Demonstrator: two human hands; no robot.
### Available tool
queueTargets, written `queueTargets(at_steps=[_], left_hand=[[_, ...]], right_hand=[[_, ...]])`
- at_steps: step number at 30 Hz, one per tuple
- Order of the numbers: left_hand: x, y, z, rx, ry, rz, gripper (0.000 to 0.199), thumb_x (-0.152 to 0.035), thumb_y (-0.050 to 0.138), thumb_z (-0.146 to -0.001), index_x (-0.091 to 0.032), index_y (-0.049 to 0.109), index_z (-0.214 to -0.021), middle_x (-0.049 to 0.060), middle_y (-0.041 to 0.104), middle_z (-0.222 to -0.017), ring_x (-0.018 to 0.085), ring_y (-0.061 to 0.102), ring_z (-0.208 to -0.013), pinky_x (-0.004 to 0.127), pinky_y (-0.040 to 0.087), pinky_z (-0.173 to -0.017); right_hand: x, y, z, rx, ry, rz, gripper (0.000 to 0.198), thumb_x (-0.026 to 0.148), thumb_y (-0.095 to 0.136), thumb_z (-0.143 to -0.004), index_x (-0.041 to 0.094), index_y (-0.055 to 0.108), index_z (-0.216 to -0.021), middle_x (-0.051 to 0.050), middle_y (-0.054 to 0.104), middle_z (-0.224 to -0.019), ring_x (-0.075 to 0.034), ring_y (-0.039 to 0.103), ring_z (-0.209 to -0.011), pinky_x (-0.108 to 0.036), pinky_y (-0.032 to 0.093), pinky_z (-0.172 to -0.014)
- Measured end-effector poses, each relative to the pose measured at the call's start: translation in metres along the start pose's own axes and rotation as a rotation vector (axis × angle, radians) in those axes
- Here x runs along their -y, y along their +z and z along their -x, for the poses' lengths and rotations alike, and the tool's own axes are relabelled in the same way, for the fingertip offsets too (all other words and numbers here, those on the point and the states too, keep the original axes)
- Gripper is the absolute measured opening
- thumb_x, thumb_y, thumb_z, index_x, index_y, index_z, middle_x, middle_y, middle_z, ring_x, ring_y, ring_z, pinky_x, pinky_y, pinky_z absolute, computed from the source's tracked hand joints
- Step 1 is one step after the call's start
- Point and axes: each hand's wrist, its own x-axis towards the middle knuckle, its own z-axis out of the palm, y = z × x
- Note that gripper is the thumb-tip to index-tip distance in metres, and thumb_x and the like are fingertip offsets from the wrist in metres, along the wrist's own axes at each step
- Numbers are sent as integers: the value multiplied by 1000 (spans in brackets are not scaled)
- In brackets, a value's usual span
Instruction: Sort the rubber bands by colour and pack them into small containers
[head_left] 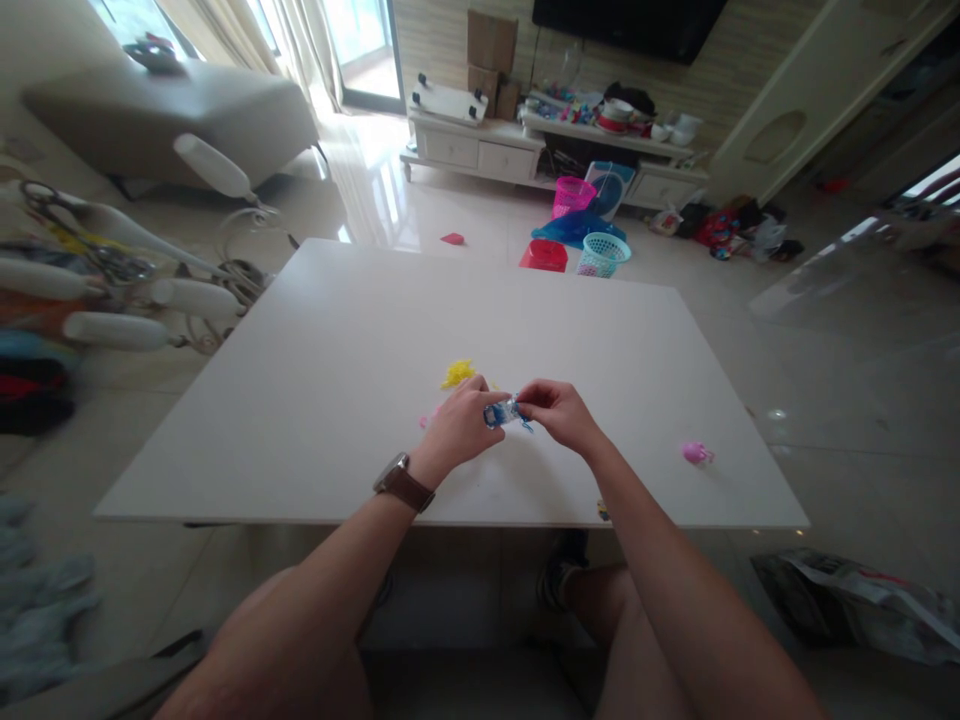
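Head view: small blue-and-clear, plastic-looking packet point(499, 413) is the landmark, held just over the smooth white rectangular table point(360, 340). Left hand point(459, 425) partly curled, thumb and index finger gripping packet's left part. Right hand point(559, 412) nearly closed, thumb and fingertips pinching packet's right end. Loose bright-yellow pile of small pieces point(458, 373) beyond packet, to its left; pink piece point(424, 422) left of it, mostly hidden behind the hand. Rounded pink toy-like object point(697, 453) well right of packet. Step looks like two-handed fingertip work on packet; next move likely calls for steady left hold, fine right pinch.
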Motion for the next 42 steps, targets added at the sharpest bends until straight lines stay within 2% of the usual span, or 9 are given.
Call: queueTargets(at_steps=[6,16,20,25,34,39,42], left_hand=[[1,2,-1,4,-8,16,31,-9,64,-73,-24,76,-96,6,54,-91,22,56,-87,35,48,-78],[2,9,-7,-26,-29,60,32,-10,63,-73,-26,77,-97,4,53,-88,21,56,-86,33,46,-76],[1,12,-9,-22,-27,82,26,-10,63,-73,-25,76,-91,4,53,-85,21,56,-85,32,45,-74],[-1,17,-10,-24,-35,143,28,-11,64,-73,-25,77,-93,3,55,-86,19,57,-84,32,45,-74],[1,27,-17,-67,-101,248,35,-16,69,-73,-27,81,-105,1,57,-83,17,58,-78,30,46,-75],[-1,28,-17,-52,-127,292,35,-17,72,-72,-25,81,-105,0,58,-83,16,58,-79,31,47,-76],[-3,26,-17,-45,-136,322,27,-15,70,-72,-24,81,-95,0,57,-82,16,58,-77,30,48,-76]], right_hand=[[1,1,4,-50,-74,181,8,27,76,-79,19,76,-79,-2,74,-74,-16,66,-69,-29,52,-67],[13,-5,8,-10,-300,348,16,22,67,-90,24,83,-93,-5,71,-87,-15,65,-77,-28,51,-69],[15,-5,10,-39,-275,352,13,21,69,-89,23,82,-90,-4,73,-85,-15,66,-74,-27,51,-68],[13,-5,11,-160,-183,319,3,18,74,-82,20,76,-81,0,74,-75,-16,68,-71,-27,52,-68],[21,-8,13,-167,-399,428,13,16,67,-90,23,78,-89,-3,72,-88,-16,66,-79,-28,52,-70],[22,-4,13,-184,-379,412,12,17,68,-91,23,74,-98,-1,73,-85,-16,68,-77,-28,54,-73],[22,-1,14,-207,-360,399,13,18,68,-91,24,71,-102,0,74,-85,-16,70,-77,-27,54,-73]])
